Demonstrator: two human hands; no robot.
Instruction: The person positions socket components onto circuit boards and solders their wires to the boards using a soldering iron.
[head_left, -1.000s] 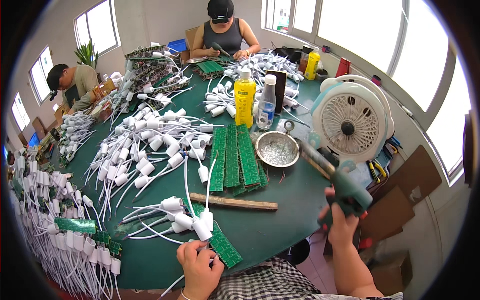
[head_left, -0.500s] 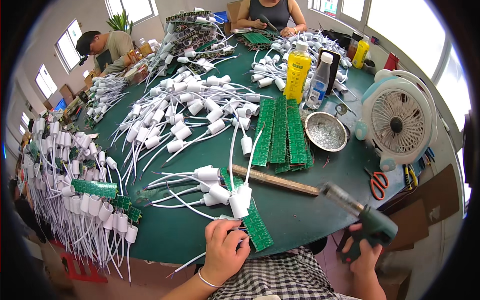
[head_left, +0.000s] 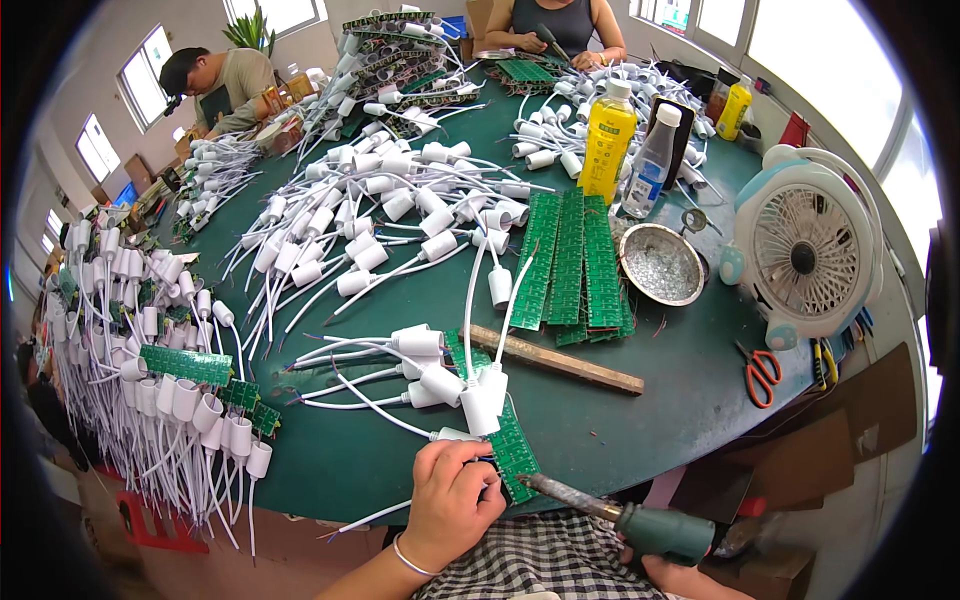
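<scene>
Left grip (head_left: pixel 452 495): your bare fingers bend in at the left edge of the circuit board (head_left: pixel 515 455); whether they pinch anything is hidden, so I cannot tell.
Right grip (head_left: pixel 668 572): you hold one soldering gun (head_left: pixel 665 535), dark green body, narrow stained metal barrel, its tip at the board's lower end.
Circuit board: one flat green strip, slanting on the smooth green bench (head_left: pixel 690 415) before you, with two white cylindrical lamp sockets (head_left: pixel 480 412) over it.
Board stack (head_left: pixel 567 260): three long strips side by side on top, more beneath.
Wooden bar (head_left: pixel 570 363): one, squared.
Metal bowl (head_left: pixel 660 265): one, round.
Scissors (head_left: pixel 762 378): one pair, orange looped handles.
</scene>
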